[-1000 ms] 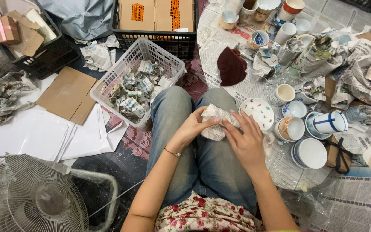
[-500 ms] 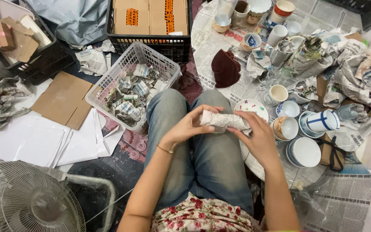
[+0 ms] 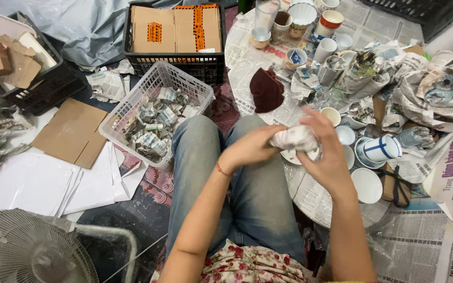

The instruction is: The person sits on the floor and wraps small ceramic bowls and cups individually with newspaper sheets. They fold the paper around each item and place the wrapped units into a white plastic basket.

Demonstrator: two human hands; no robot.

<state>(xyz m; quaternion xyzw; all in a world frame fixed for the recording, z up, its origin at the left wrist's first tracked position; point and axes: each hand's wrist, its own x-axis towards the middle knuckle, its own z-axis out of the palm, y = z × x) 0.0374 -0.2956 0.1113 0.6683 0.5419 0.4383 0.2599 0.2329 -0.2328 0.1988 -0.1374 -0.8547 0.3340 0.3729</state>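
Both my hands hold a small bundle wrapped in newspaper [image 3: 294, 139] above my right knee. My left hand [image 3: 250, 148] grips its left end. My right hand [image 3: 329, 154] wraps over its right side with fingers curled. What is inside the paper is hidden. A patterned plate [image 3: 292, 156] lies just under the bundle on the low round table [image 3: 315, 196].
A white plastic basket [image 3: 155, 112] of wrapped bundles stands left of my knees. Cups, bowls and a blue-striped mug [image 3: 383, 148] crowd the table, with crumpled newspaper [image 3: 425, 89] at right. A black crate of cardboard boxes [image 3: 176, 34], flat cardboard and a fan [image 3: 30, 249] lie left.
My hands have moved the bundle slightly up and right, and the paper is now closed tighter around it. The view has shifted a little.
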